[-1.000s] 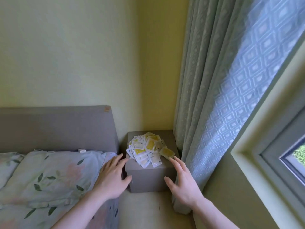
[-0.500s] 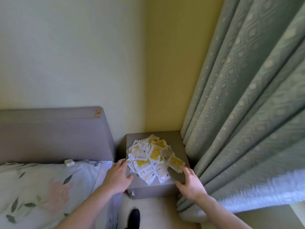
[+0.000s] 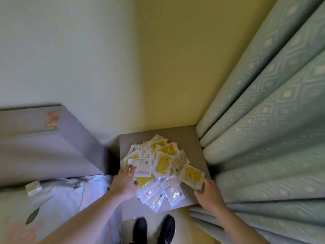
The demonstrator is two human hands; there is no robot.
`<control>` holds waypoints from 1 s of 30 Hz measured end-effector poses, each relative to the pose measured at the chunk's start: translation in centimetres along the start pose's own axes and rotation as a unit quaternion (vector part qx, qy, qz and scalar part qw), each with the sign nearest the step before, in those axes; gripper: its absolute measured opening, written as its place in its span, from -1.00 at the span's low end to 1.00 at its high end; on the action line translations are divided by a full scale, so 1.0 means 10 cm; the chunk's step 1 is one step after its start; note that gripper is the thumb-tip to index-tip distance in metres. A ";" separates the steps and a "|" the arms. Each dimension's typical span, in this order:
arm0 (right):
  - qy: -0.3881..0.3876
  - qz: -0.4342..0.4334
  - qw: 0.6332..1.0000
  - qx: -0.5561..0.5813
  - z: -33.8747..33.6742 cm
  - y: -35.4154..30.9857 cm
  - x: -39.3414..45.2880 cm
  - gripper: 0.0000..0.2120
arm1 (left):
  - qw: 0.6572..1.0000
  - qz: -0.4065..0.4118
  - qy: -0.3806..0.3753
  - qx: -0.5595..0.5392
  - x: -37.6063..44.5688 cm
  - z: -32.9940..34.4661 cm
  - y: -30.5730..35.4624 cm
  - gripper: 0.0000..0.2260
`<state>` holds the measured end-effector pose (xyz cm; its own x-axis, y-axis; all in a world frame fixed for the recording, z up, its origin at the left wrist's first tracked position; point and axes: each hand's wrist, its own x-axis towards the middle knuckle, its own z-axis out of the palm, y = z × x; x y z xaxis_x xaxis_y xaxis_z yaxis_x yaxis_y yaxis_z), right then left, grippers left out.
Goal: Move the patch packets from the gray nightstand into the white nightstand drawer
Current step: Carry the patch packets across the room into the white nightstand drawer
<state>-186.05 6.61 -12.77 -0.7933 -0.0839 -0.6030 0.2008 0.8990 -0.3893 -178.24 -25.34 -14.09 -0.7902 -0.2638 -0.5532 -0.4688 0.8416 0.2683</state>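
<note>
Both hands have closed in on the pile since half a second earlier, when they waited at the front edge of the gray nightstand (image 3: 193,138). The patch packets (image 3: 158,166), a loose heap of flat white and yellow sachets, cover the middle and front of the top, a few overhanging its front edge at 6 o'clock.

They look light, thin and glossy, so they are likely to slide over one another and spill if lifted from above. The safer hold, by this view, is a scoop from both flanks, fingers pushed under the bottom layer and the heap squeezed inward.

At 9 o'clock of the pile, the left hand (image 3: 125,184) lies against its edge, fingers reaching among the outer sachets; how far they curl under is not clear. At 4 o'clock, the right hand (image 3: 208,192) touches the corner of one yellow packet (image 3: 192,174) with loosely bent fingers; whether it pinches that packet cannot be told. The heap sits between the two hands, none of it lifted.

Further out, a gray headboard (image 3: 44,143) and a leaf-print pillow (image 3: 61,196) lie at 9 o'clock, a patterned curtain (image 3: 263,120) hangs at 3 o'clock, and two dark shoes (image 3: 153,228) show at 6 o'clock. No white nightstand is in view.
</note>
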 end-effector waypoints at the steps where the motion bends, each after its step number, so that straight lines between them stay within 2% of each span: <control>1: 0.012 0.003 1.000 0.002 0.02 0.04 0.15 -0.52 | 1.000 0.003 0.004 0.007 0.17 0.06 0.01 -0.44; 4: 0.023 0.014 1.000 0.004 0.11 0.16 0.59 -0.55 | 1.000 0.006 0.025 0.016 0.61 0.22 -0.02 -0.43; 8: 0.023 0.003 0.999 -0.036 0.28 0.31 1.02 -0.37 | 0.997 0.039 0.041 0.054 1.02 0.42 -0.14 -0.41; 13: 0.040 -0.013 0.996 -0.079 0.48 0.41 1.26 -0.29 | 0.993 0.044 0.053 0.097 1.20 0.49 -0.16 -0.31; 17: 0.046 -0.013 0.993 -0.110 0.58 0.47 1.36 -0.24 | 0.987 0.045 0.063 0.139 1.29 0.45 -0.12 -0.35; 23: 0.078 -0.006 0.990 -0.114 0.61 0.47 1.42 -0.47 | 0.986 0.010 0.051 0.161 1.33 0.40 -0.12 -0.55; 25: 0.098 -0.005 0.992 -0.081 0.59 0.51 1.39 -0.62 | 0.991 0.002 0.044 0.125 1.29 0.34 -0.15 -0.60; 28: 0.109 0.002 0.994 0.005 0.54 0.57 1.29 -0.78 | 0.996 -0.006 0.070 0.045 1.13 0.27 -0.24 -0.79; 30: 0.110 0.009 0.992 0.066 0.50 0.62 1.21 -0.84 | 0.998 -0.010 0.061 -0.023 0.98 0.27 -0.26 -0.70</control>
<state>-191.54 8.97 -26.00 -0.8926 0.0402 -0.4491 0.2777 0.8338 -0.4771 -183.70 -28.85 -22.37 -0.8212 -0.3388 -0.4591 -0.5011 0.8132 0.2961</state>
